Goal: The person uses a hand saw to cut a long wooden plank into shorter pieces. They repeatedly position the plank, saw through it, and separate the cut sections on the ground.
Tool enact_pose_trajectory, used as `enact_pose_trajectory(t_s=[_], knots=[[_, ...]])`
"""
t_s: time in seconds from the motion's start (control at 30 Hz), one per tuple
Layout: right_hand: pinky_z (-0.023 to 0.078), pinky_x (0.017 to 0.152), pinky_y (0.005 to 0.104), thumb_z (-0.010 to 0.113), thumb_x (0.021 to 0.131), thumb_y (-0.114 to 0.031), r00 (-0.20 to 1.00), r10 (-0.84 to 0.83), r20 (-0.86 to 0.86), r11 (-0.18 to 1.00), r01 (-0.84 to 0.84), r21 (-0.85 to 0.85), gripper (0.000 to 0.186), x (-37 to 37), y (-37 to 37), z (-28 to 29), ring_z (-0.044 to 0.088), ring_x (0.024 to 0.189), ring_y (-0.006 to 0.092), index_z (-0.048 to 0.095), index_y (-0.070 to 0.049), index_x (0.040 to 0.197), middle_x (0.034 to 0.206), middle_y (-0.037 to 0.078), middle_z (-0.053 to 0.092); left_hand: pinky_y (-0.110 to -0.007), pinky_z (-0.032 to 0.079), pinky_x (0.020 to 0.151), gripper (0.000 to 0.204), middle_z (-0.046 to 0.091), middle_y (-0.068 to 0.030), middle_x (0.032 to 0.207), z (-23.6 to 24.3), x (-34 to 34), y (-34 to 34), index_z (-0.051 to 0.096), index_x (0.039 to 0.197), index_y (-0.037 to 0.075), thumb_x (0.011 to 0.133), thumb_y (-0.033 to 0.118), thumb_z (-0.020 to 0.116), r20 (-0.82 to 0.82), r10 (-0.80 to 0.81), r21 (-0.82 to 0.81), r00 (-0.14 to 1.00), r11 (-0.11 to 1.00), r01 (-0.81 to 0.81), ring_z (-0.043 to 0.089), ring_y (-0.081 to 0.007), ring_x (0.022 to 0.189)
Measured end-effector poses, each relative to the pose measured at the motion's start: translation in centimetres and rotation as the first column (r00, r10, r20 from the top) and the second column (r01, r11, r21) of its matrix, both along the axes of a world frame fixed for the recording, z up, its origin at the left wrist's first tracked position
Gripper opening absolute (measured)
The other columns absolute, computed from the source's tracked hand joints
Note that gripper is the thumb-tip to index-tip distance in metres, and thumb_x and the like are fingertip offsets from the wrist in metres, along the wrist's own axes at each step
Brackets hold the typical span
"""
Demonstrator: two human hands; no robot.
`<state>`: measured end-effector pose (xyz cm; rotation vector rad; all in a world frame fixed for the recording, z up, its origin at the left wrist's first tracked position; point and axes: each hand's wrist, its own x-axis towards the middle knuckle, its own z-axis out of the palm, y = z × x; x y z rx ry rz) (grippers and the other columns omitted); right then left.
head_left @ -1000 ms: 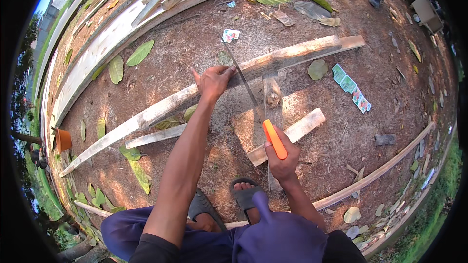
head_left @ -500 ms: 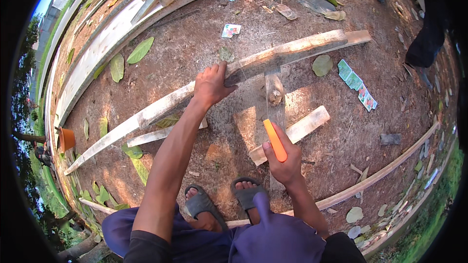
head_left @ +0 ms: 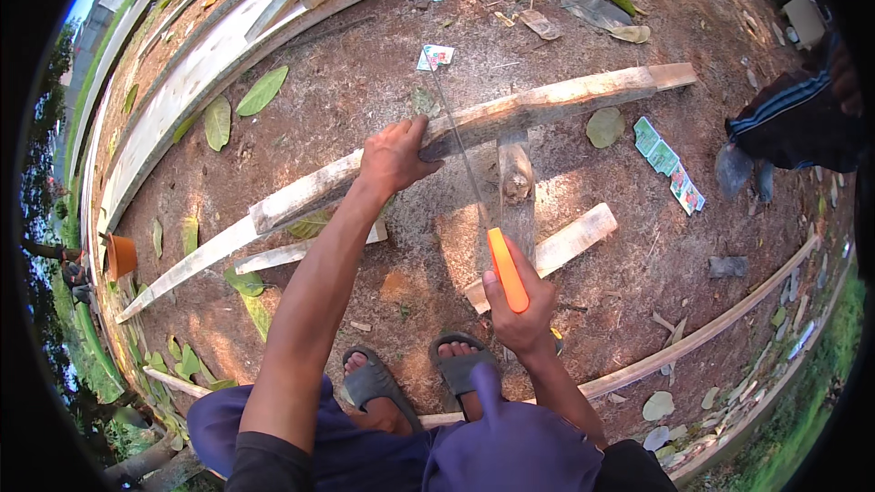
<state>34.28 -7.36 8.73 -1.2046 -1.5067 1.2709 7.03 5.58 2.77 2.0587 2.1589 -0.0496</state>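
A long wooden beam lies across in front of me, on top of a longer plank whose ends stick out past it. My left hand is wrapped over the beam near its middle, thumb on the near side. My right hand is closed round the orange handle of a handsaw. Its thin blade crosses the beam just right of my left hand, pointing away from me. A knotty wooden piece runs under the beam toward me.
A short offcut and another piece of wood lie on the dirt nearby. At the right stands another person's dark trouser leg. Boards border the far left, and a long strip crosses near right. An orange pot sits left.
My right hand has drawn slightly back toward me, and the saw blade now shows clearly across the beam. My left hand stays put. The other person's leg has come nearer on the right.
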Motion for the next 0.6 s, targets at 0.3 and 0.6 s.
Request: enact_pose_trajectory(t_s=[0.3,0.6], knots=[[0.059,0.086,0.0348,0.068,0.094,-0.007,1.0,-0.031,0.002,0.998,0.03,0.055,0.048,0.0,0.0,-1.3,0.076,0.104,0.0268,0.059,0.01,0.138,0.116,0.027,0.074,-0.048,0.054,0.09,0.072,0.073,-0.0121,0.108,1.4,0.5,1.1,0.064,0.122,0.012,0.085,0.073,0.068,0.175,0.154,-0.097,0.973,0.986,-0.138,0.071,-0.0308,0.106],[0.06,0.084,0.0356,0.068,0.093,-0.007,0.997,-0.073,0.025,0.98,0.067,0.188,0.049,-0.4,-0.8,-2.7,0.077,0.099,0.0281,0.059,0.009,0.139,0.116,0.026,0.074,-0.047,0.054,0.093,0.079,0.072,-0.0131,0.117,1.9,0.8,1.7,0.059,0.137,0.013,0.081,0.067,0.076,0.132,0.102,-0.119,0.986,0.989,-0.087,0.07,-0.0319,0.112]])
